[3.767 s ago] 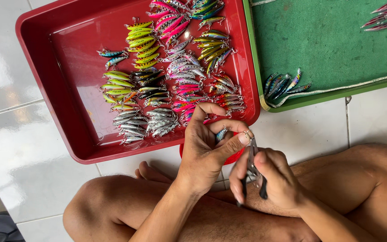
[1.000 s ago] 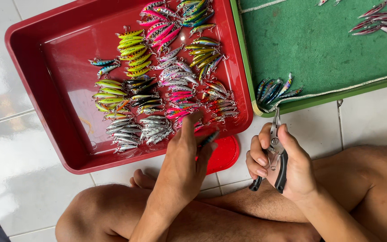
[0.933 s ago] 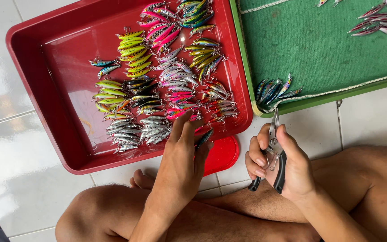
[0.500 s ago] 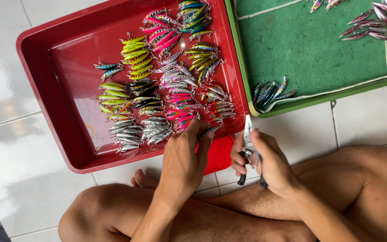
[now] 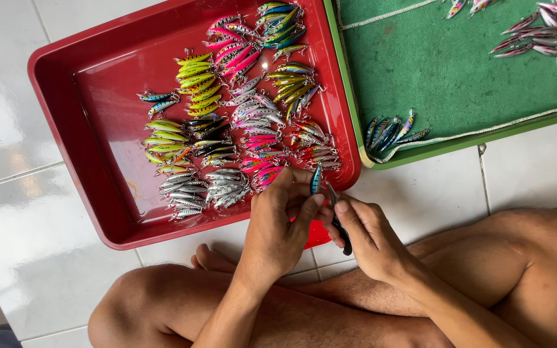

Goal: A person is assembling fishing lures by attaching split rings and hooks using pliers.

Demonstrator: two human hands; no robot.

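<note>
Left hand [image 5: 278,225] pinched a small blue striped fishing lure [image 5: 316,180] above the red plastic tray's [image 5: 72,129] near edge. Right hand [image 5: 365,235] gripped dark-handled pliers [image 5: 338,222] at the lure. Slipping pliers could drive a hook into a finger.

The right hand [image 5: 362,235] hides most of the pliers [image 5: 340,225]; the green tray [image 5: 420,151] runs off-frame.

Small blue lure [image 5: 316,180] upright, pliers [image 5: 339,218] beside
</note>
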